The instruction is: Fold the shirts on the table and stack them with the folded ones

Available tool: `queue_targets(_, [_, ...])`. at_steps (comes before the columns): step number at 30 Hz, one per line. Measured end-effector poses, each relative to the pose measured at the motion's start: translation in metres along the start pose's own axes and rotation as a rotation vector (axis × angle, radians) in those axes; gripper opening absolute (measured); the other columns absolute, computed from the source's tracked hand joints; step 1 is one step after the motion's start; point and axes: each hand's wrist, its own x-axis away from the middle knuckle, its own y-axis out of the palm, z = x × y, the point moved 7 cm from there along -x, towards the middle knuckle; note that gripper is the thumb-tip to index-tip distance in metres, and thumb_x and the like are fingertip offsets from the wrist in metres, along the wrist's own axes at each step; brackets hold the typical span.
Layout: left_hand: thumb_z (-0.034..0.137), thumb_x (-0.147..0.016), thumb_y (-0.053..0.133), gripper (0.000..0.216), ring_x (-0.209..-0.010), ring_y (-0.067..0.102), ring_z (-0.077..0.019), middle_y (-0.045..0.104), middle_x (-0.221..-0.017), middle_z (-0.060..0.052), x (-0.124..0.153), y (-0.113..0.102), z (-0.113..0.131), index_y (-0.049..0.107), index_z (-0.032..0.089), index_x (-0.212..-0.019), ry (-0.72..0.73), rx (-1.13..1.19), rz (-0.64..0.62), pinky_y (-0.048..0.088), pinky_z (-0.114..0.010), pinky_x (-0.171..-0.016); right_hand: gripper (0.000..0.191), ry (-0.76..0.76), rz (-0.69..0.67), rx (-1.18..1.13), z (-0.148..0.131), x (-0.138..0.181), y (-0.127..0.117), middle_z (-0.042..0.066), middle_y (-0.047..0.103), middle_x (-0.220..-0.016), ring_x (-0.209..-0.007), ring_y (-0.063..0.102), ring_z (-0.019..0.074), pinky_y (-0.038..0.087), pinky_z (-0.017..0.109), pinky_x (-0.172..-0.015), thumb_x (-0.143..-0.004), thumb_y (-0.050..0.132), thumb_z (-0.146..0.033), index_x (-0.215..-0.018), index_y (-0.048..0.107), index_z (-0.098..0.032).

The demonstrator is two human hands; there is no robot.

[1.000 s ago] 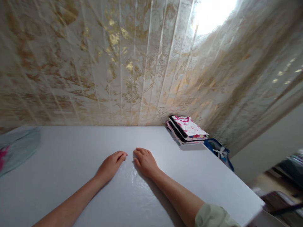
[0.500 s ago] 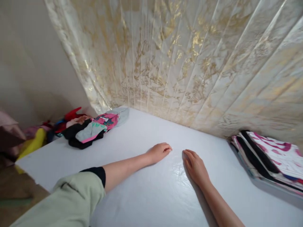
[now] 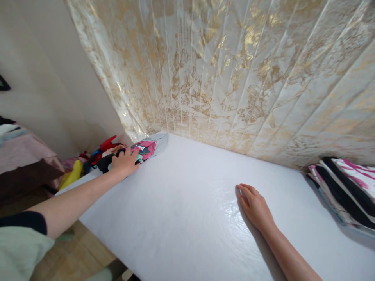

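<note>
My left hand (image 3: 125,160) reaches out to the far left of the white table (image 3: 181,210). Its fingers are spread over a crumpled bundle of clothing (image 3: 148,148) in pink, grey and black, and the hand covers part of it. Whether the fingertips press into the cloth is hard to see. My right hand (image 3: 255,205) rests on the tabletop right of the middle, fingers loosely curled together and no object visible in them.
A stack of folded clothes (image 3: 345,191) lies at the table's right side. Behind the table hangs a white and gold curtain (image 3: 205,78). Past the left edge are heaped garments, among them a yellow cloth (image 3: 72,174) and a red one (image 3: 108,143). Pink fabric (image 3: 26,152) drapes farther left.
My left hand has moved from the middle of the table leftward onto the clothing bundle, and its fingers have spread. My right hand stays on the tabletop. The view has turned slightly left.
</note>
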Motion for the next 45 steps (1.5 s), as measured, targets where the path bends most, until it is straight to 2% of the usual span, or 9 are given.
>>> queue_targets(4, [0.031, -0.090, 0.042, 0.049, -0.102, 0.061, -0.0365, 0.053, -0.124, -0.022, 0.000, 0.003, -0.004, 0.043, 0.015, -0.137, -0.021, 0.044, -0.115, 0.050, -0.043, -0.074, 0.039, -0.007, -0.003, 0.000, -0.001, 0.000, 0.000, 0.014, 0.062, -0.122, -0.109, 0.060, 0.0277, 0.048, 0.044, -0.094, -0.092, 0.037, -0.030, -0.118, 0.062, -0.017])
queue_targets(13, [0.042, -0.093, 0.041, 0.037, -0.098, 0.062, -0.0239, 0.055, -0.118, -0.009, 0.039, -0.013, 0.110, 0.053, 0.025, -0.123, 0.255, 0.212, -0.028, 0.048, -0.030, -0.074, 0.037, -0.002, -0.004, -0.004, 0.000, 0.003, 0.000, 0.012, 0.062, -0.122, -0.110, 0.059, 0.0261, 0.047, 0.042, -0.095, -0.092, 0.039, -0.030, -0.118, 0.063, -0.019])
queue_targets(20, [0.031, -0.091, 0.038, 0.029, -0.087, 0.063, -0.0218, 0.068, -0.093, -0.003, 0.007, -0.019, 0.094, 0.066, 0.023, -0.090, 0.097, 0.575, -0.100, 0.047, -0.029, -0.076, 0.038, -0.003, -0.024, -0.012, -0.002, 0.004, -0.003, 0.013, 0.061, -0.123, -0.110, 0.059, 0.0266, 0.047, 0.043, -0.096, -0.090, 0.039, -0.027, -0.118, 0.063, -0.018])
queue_targets(26, [0.027, -0.090, 0.036, 0.029, -0.088, 0.061, -0.0226, 0.069, -0.088, -0.008, -0.047, -0.085, 0.072, 0.060, 0.018, -0.079, -0.024, 0.707, 0.108, 0.045, -0.031, -0.077, 0.037, 0.011, -0.026, -0.016, -0.004, 0.003, -0.004, 0.011, 0.062, -0.122, -0.109, 0.059, 0.0257, 0.047, 0.042, -0.095, -0.089, 0.040, -0.026, -0.118, 0.064, -0.020])
queue_targets(28, [0.027, -0.089, 0.037, 0.028, -0.086, 0.059, -0.0218, 0.066, -0.080, -0.007, -0.059, -0.121, 0.077, 0.055, 0.020, -0.069, -0.035, 0.762, 0.290, 0.043, -0.030, -0.075, 0.036, 0.012, -0.020, -0.028, -0.004, 0.003, -0.004, 0.011, 0.062, -0.122, -0.110, 0.059, 0.0249, 0.046, 0.041, -0.097, -0.090, 0.041, -0.026, -0.117, 0.064, -0.021])
queue_targets(33, [0.027, -0.086, 0.043, 0.025, -0.072, 0.053, -0.0157, 0.054, -0.065, 0.000, -0.043, -0.198, 0.135, 0.049, 0.020, -0.062, 0.175, 1.134, 0.563, 0.041, -0.026, -0.068, 0.039, 0.042, 0.007, -0.098, -0.004, 0.003, -0.008, 0.011, 0.060, -0.124, -0.113, 0.058, 0.0246, 0.045, 0.041, -0.100, -0.089, 0.044, -0.027, -0.125, 0.059, -0.021])
queue_targets(38, [0.031, -0.086, 0.045, 0.025, -0.057, 0.047, -0.0116, 0.049, -0.058, 0.004, 0.033, -0.236, 0.220, 0.053, 0.019, -0.066, 0.486, 1.326, 0.279, 0.039, -0.023, -0.055, 0.068, 0.029, 0.079, -0.390, -0.037, 0.001, -0.034, 0.014, 0.045, -0.143, -0.131, 0.044, 0.0265, 0.039, 0.044, -0.108, -0.084, 0.058, -0.042, -0.145, 0.037, -0.020])
queue_targets(40, [0.034, -0.087, 0.046, 0.027, -0.052, 0.045, -0.0110, 0.048, -0.055, 0.004, 0.059, -0.239, 0.241, 0.054, 0.019, -0.067, 0.580, 1.338, 0.136, 0.037, -0.023, -0.051, 0.068, 0.016, 0.062, -0.542, -0.056, -0.001, -0.046, 0.013, 0.048, -0.142, -0.132, 0.042, 0.0287, 0.036, 0.046, -0.110, -0.081, 0.063, -0.045, -0.141, 0.044, -0.019])
queue_targets(45, [0.039, -0.087, 0.049, 0.028, -0.049, 0.044, -0.0112, 0.046, -0.051, 0.004, 0.045, -0.226, 0.255, 0.058, 0.019, -0.070, 0.539, 1.370, 0.072, 0.037, -0.023, -0.049, 0.045, 0.356, 0.001, -1.036, -0.051, -0.002, -0.065, 0.007, 0.070, -0.108, -0.106, 0.063, 0.0267, 0.050, 0.038, -0.093, -0.086, 0.057, -0.054, -0.112, 0.065, -0.018])
